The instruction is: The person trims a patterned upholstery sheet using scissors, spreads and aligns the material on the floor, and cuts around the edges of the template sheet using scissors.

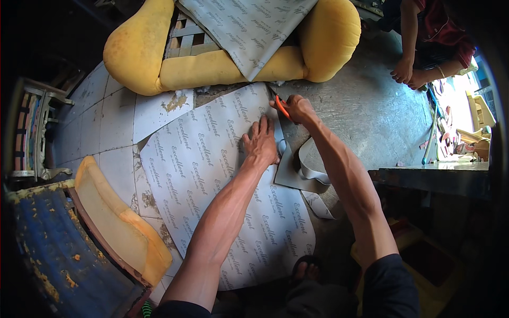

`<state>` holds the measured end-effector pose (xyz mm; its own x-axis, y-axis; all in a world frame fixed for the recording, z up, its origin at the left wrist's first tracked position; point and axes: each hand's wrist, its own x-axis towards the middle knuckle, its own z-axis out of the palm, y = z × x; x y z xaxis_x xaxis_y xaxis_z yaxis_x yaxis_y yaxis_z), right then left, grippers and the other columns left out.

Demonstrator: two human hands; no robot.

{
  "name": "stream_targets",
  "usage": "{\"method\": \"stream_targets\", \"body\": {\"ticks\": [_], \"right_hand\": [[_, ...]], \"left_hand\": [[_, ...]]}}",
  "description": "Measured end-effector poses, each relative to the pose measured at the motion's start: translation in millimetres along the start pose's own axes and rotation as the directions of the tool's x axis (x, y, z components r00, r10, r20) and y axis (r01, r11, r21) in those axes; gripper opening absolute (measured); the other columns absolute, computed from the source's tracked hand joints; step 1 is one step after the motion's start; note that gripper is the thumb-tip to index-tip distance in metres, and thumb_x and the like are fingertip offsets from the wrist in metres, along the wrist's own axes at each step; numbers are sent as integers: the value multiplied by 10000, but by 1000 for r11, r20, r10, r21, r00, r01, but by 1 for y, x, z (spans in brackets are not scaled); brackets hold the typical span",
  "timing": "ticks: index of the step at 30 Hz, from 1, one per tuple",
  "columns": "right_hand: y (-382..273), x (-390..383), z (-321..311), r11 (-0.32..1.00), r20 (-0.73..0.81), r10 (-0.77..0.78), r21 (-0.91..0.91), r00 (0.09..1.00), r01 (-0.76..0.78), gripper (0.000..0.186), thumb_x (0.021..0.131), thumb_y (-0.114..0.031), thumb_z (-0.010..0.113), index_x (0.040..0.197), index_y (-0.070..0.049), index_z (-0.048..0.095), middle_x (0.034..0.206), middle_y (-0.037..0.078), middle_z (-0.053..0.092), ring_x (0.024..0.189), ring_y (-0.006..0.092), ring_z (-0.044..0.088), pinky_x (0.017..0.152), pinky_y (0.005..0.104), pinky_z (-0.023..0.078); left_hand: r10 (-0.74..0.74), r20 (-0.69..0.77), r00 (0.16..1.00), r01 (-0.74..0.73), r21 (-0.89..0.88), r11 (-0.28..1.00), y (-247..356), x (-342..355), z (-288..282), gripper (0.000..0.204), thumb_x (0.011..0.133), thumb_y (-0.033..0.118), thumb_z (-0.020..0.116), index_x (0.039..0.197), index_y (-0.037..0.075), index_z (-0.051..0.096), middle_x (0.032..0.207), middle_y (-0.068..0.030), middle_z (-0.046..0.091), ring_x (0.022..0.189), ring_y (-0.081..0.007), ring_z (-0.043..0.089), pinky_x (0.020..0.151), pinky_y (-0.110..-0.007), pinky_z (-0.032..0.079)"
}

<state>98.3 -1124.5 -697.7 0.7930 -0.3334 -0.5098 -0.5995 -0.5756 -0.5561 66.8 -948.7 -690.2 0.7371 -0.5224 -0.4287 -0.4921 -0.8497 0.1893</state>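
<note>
A large sheet of upholstery material (185, 175), its pale printed backing facing up, lies flat on the floor in front of me. My left hand (261, 140) presses on it near its right edge, fingers stretched out. My right hand (300, 109) grips orange-handled scissors (281, 107) just beyond, at the sheet's far right edge. Their dark blades point away from me and are hard to make out. Beside my left hand lies a grey offcut (292, 168), and a curled narrow strip (313, 172) loops to its right.
A yellow padded sofa frame (212, 68) stands at the far side, another printed sheet (252, 32) draped over it. Lower left are a curved foam-padded piece (119, 212) and a worn blue panel (63, 254). Another person's hands (408, 75) show upper right. A dark-edged table (435, 177) stands right.
</note>
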Motion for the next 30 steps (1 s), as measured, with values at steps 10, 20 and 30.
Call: {"method": "stream_targets", "body": {"ticks": [10, 20, 30], "right_hand": [[-2, 1, 6, 990, -107, 2, -139, 994, -17, 813, 775, -774, 622, 1024, -3, 685, 1073, 290, 677, 1007, 400, 686, 873, 470, 538], [5, -6, 9, 953, -226, -150, -292, 963, 80, 642, 856, -621, 633, 1136, -43, 633, 1141, 277, 657, 1034, 431, 666, 882, 505, 521], [5, -2, 9, 951, -204, -205, -275, 957, 145, 636, 868, -610, 628, 1134, -32, 634, 1117, 281, 665, 1061, 431, 654, 903, 495, 519]], "left_hand": [[-30, -2, 1000, 30, 26, 999, 6, 8, 5, 1240, 531, 192, 930, 1557, 99, 242, 1582, -49, 221, 1402, -271, 305, 1005, -528, 411], [-44, 22, 999, 44, 30, 999, 9, 13, 12, 1254, 517, 179, 942, 1547, 47, 240, 1567, -69, 209, 1400, -289, 297, 1011, -533, 402], [-67, -24, 997, 69, 70, 995, 11, 18, 17, 1259, 542, 195, 945, 1557, 45, 215, 1599, -68, 166, 1438, -299, 253, 1031, -556, 384]]}}
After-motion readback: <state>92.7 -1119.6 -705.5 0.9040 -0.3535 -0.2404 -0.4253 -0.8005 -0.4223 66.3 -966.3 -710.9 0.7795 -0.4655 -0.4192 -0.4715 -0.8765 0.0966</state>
